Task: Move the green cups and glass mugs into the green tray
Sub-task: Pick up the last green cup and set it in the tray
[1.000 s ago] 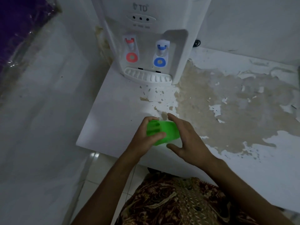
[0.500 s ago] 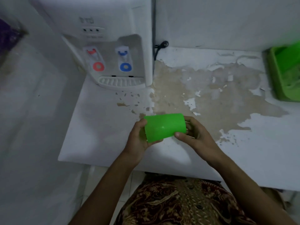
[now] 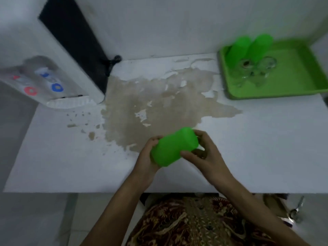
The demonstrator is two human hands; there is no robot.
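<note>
White counter (image 3: 53, 157) under dim light, paint peeled to a wide brown patch (image 3: 159, 103) at centre. Compared with half a second ago: view swung rightward, so water dispenser (image 3: 44, 86) now pushed to far left edge and seen at a slant; green tray (image 3: 301, 89) now shown almost whole rather than as a sliver. One dispenser, with one red and one blue tap disc. One black cord (image 3: 111, 61) at wall behind it.

At centre front, one green cup (image 3: 174, 146) held on its side above counter, carried further right than before and tilted, one end raised toward right. Left hand (image 3: 147, 157) curled around lower end, fingers wrapped against cup wall. Right hand (image 3: 204, 153) cupped over upper end, thumb pressed along near side, fingers folded over far side. Both hands gripping; cup clear of tray, well apart from it.

At far right rear, tray resting on counter near wall. Inside, two green cups (image 3: 248, 48) upside down at back left, touching; just before them, glass mugs (image 3: 255, 70), seemingly two, blurred, exact count uncertain.
</note>
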